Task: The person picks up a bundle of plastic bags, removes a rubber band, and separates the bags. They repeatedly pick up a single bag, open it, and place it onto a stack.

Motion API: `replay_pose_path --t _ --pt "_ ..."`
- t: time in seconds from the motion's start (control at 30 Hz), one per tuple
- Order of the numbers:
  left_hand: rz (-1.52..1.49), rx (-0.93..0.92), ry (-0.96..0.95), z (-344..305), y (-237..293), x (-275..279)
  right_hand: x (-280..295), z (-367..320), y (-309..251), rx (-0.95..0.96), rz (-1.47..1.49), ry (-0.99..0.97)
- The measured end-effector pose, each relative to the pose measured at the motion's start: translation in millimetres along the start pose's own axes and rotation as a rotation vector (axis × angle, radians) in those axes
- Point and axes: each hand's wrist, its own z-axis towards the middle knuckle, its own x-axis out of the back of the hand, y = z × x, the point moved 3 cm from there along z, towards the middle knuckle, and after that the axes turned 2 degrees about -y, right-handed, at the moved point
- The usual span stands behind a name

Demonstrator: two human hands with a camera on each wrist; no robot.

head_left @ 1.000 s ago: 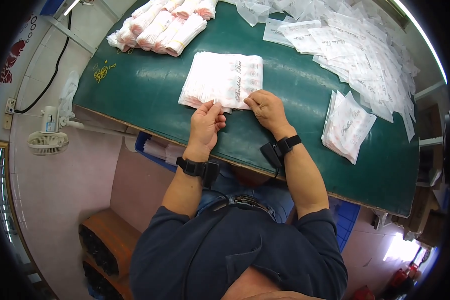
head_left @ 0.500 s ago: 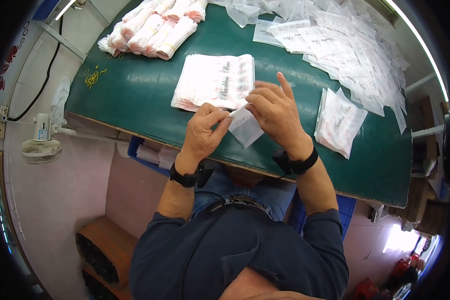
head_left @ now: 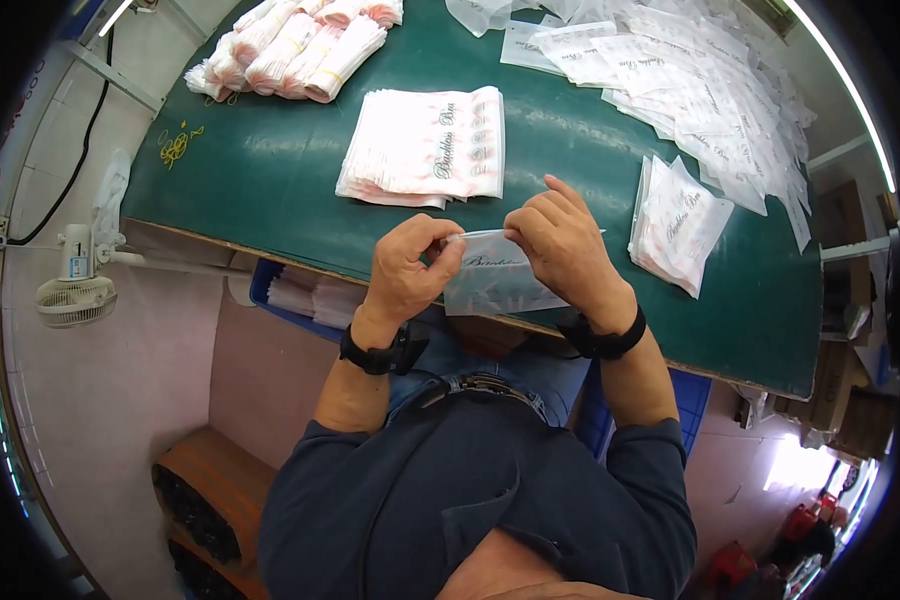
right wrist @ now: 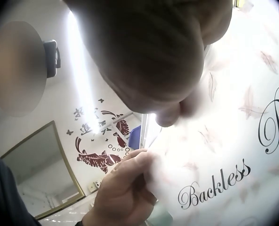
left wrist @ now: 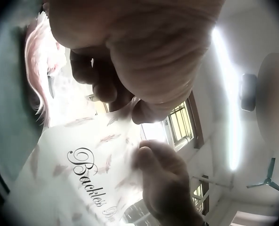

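Observation:
Between both hands hangs a translucent printed plastic bag [head_left: 500, 283], lettered "Backless" and dotted with pinkish feather shapes in the wrist views. My left hand [head_left: 410, 265] pinches its upper left corner between thumb and fingers. With the index finger raised, my right hand [head_left: 570, 250] pinches the top edge farther right. In the left wrist view the bag's front [left wrist: 83, 165] spreads below the fingers. Just beyond the hands, a neat stack of the same bags [head_left: 420, 145] lies flat on the green table [head_left: 270, 190].
A smaller bag pile [head_left: 678, 225] sits to the right. Loose bags [head_left: 700, 90] heap over the far right. Rolled bundles [head_left: 290, 50] lie at the far left, near yellow rubber bands [head_left: 178, 145]. A small fan [head_left: 75, 300] is beside the left table edge.
Both hands have left the stack's near edge and come toward the body with one bag. That bag, folded or bunched half a second ago, now hangs spread out between them.

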Motion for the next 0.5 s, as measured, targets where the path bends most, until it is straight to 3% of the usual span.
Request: replay_pose_path --t 0.27,0.5 --pt "-0.043 0.065 -0.035 -6 -2 -6 -4 -5 -21 0.048 0.020 0.120" --pt "-0.048 0.030 -0.029 -9 -2 -11 -20 -9 -25 0.005 0.104 0.096"
